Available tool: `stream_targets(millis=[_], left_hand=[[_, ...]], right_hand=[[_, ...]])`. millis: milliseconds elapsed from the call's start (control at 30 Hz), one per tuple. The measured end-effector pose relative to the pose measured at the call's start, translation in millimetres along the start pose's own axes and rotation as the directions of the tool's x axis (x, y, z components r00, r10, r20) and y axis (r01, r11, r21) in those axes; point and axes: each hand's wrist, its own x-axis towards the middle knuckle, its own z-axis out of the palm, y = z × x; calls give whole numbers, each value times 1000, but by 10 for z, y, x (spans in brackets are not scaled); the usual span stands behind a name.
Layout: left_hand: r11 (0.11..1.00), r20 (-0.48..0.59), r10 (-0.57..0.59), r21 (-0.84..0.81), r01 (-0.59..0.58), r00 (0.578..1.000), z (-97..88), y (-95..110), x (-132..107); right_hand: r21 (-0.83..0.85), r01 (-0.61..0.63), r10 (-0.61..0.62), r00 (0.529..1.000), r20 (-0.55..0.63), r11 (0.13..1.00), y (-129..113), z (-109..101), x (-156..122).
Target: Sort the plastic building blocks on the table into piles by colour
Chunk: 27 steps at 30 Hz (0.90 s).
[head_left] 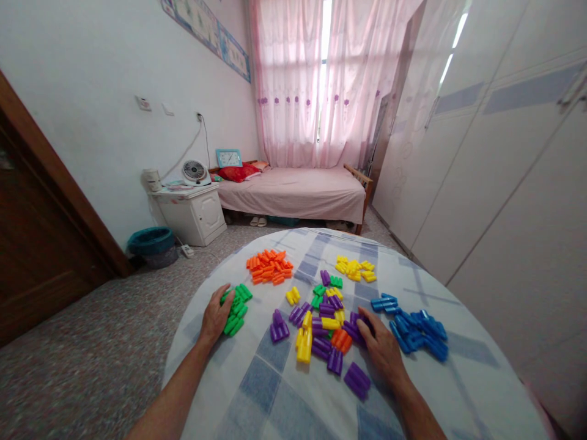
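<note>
While you lean over the round table [463, 379] with its checked cloth, your left hand [215, 316] lies palm down at the near left, fingers curved loosely over the green pile [238, 307]. Is there a block pinched under there? I cannot tell from this angle.

Your right hand [381, 347] is palm down too, fingers stretched forward, tips touching the purple blocks [353, 329] at the right edge of the mixed heap [326, 315] in the middle. Those fingertips sit among the pieces, so I cannot tell whether they have one gripped.

Just beside your right wrist lies a lone purple block [356, 380]. Between your two hands sit another purple piece [279, 329] and a yellow block [304, 347].

The sorted colours ring the heap: the orange pile [269, 267] far left, the yellow pile [354, 269] far side, and the blue pile [415, 329] just right of your right hand.
</note>
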Motion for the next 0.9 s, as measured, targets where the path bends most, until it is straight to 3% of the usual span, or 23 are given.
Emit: stream_targets(millis=[167, 267, 333, 400, 500, 567, 633, 767, 900], left_hand=[[1000, -210, -13, 0, 14, 978, -70, 27, -38], [990, -356, 134, 85, -111, 925, -115, 220, -79], [958, -366, 285, 127, -256, 886, -84, 475, -132], [909, -234, 417, 86, -409, 878, 38, 786, -200], [847, 135, 528, -11, -532, 838, 399, 1199, -275], [831, 356, 527, -29, -555, 771, 698, 1368, -283], [817, 507, 500, -8, -577, 702, 973, 1454, -263], [766, 724, 366, 121, -631, 584, 1321, 1509, -205], [741, 788, 321, 136, -657, 525, 1445, 1558, -158]], right_hand=[[7, 8, -8, 999, -35, 1000, -8, 30, 0], [13, 22, -21, 998, -62, 1000, 3, 52, 2], [15, 33, -31, 997, -73, 999, 10, 63, 3], [14, 42, -41, 996, -73, 999, 16, 69, 1], [9, 54, -54, 996, -67, 998, 21, 65, -3], [4, 57, -56, 997, -60, 998, 22, 56, -5], [1, 53, -52, 997, -53, 999, 22, 43, -4], [-1, 53, -53, 998, -40, 999, 17, 23, 2], [-3, 51, -51, 998, -32, 999, 12, 24, 6]])
